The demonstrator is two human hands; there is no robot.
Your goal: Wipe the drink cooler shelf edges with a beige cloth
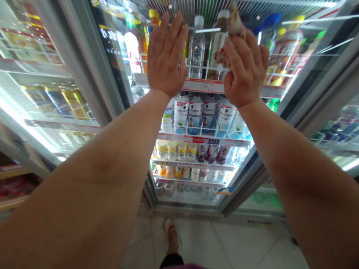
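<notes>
My left hand [166, 61] lies flat on the glass door of a drinks fridge, fingers stretched upward and nearly side by side. My right hand [246, 67] is raised beside it at the same glass, its fingers curled. Out of its grip pokes a crumpled, beige and brownish thing [236, 23], whose kind I cannot make out. Behind the glass, between my hands, stand a clear bottle [197, 48] with a pale cap and a darker bottle [217, 48] with a white label. My right hand partly covers the bottles behind it.
Lower shelves hold white and blue bottles [195, 114], yellow-capped bottles [172, 150] and small cups. Metal door frames [95, 63] run down both sides, with other fridges beyond. Below, one foot [169, 227] stands on the tiled floor [202, 239]. Ceiling lights reflect in the glass.
</notes>
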